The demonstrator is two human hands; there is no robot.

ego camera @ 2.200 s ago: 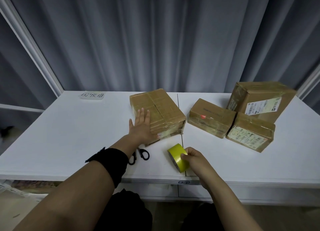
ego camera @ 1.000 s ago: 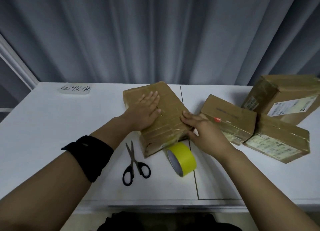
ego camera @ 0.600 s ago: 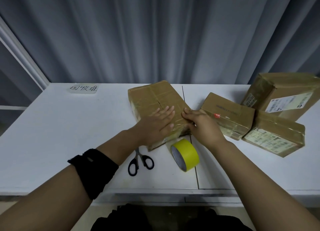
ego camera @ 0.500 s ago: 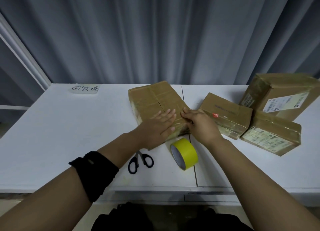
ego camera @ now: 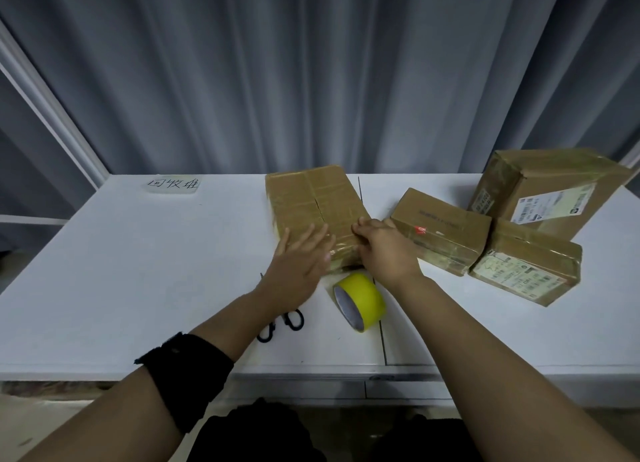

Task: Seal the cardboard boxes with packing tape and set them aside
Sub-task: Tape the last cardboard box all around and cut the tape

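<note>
While pressing the flat brown cardboard box [ego camera: 311, 198] just behind the round yellow tape roll [ego camera: 363, 297], left hand [ego camera: 298, 267] flat, right hand [ego camera: 386, 250] curled on its edge, could skid it by pushing unevenly.

Both bare forearms reach forward and come close together. The left hand [ego camera: 299, 264] lies palm down, fingers straight and a little spread, on the near end of the box [ego camera: 311, 198]. The right hand [ego camera: 384, 253] is just beside it, knuckles up, fingers bent, tips on the box's right edge. A black band [ego camera: 187, 368] wraps the left forearm.
</note>
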